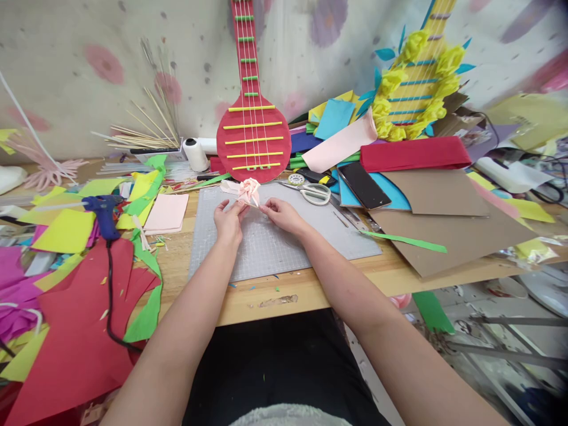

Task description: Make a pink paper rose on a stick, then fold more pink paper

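A small pale pink paper flower [247, 190] lies at the far edge of the grey cutting mat [284, 248]. My left hand [228, 222] and my right hand [284, 214] rest on the mat just below it. Both pinch a thin pale stem or strip that runs from the flower between their fingertips. A red paper guitar [252, 127] with yellow strips leans on the wall right behind the flower.
Scissors [310, 190] and a black phone [362, 184] lie right of the flower. A blue glue gun [103, 214] with its cord sits at left among red, yellow and green paper scraps. Brown cardboard [448, 228] and a yellow flowered guitar [417, 89] are at right.
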A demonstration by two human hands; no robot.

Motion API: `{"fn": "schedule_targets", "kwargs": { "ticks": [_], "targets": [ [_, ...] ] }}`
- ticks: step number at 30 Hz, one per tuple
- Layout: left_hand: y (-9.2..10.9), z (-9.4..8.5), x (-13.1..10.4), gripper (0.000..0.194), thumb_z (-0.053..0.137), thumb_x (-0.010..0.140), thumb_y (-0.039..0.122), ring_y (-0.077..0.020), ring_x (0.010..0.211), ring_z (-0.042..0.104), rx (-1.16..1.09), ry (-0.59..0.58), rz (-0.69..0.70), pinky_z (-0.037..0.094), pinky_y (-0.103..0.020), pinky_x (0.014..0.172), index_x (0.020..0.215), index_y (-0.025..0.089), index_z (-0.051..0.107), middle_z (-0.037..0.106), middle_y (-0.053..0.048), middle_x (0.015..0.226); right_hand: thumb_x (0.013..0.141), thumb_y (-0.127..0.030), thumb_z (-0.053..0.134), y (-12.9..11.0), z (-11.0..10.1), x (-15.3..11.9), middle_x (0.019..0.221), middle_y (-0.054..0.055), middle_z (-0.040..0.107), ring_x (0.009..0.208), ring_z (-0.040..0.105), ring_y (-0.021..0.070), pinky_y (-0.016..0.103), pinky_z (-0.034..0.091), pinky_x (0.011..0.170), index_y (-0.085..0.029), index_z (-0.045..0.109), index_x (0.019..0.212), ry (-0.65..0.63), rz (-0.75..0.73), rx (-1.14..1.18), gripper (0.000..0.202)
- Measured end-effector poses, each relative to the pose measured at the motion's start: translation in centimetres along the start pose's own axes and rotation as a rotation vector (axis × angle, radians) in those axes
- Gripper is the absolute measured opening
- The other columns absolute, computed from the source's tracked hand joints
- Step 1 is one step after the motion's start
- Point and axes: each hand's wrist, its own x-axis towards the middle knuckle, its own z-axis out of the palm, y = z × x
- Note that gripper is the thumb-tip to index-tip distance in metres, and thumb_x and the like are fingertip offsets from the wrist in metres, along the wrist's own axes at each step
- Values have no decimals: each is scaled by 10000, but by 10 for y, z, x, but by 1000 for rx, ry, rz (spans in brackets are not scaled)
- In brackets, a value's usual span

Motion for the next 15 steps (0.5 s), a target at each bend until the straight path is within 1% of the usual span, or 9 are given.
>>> {"fn": "schedule_targets", "kwargs": {
  "ticks": [3,5,9,12,15],
  "targets": [
    [0,0,2,401,590,675,-34,-95,571,628,-19,26,8,519,-313,768,882,199,337,604,39,667,747,-440,526,2,1,2,576,-55,477,523,407,78,209,294,517,-184,483,739,46,-37,28,260],
    [0,0,2,414,597,673,-31,-93,553,622,-23,39,10,522,-312,754,875,203,322,603,41,665,750,-422,522,2,2,2,573,-52,469,531,402,80,211,289,518,-181,474,704,51,-48,24,250],
    [-1,0,4,424,598,672,-40,-91,521,606,-25,50,12,522,-309,737,866,204,309,599,42,647,789,-403,477,1,1,0,520,-49,469,497,397,80,216,285,506,-178,474,662,1,-16,14,258],
    [-2,-1,5,411,605,675,-30,-89,543,612,-31,34,10,516,-307,758,864,203,324,606,37,663,798,-412,481,2,2,1,506,-44,495,478,408,77,214,298,496,-177,487,655,-29,-6,38,275],
    [-3,-2,5,396,633,670,-1,-103,620,636,-7,9,7,505,-303,784,879,195,361,625,16,705,765,-430,546,1,2,1,548,-36,549,479,449,77,210,334,487,-185,482,699,-16,36,160,261]
  ]
}}
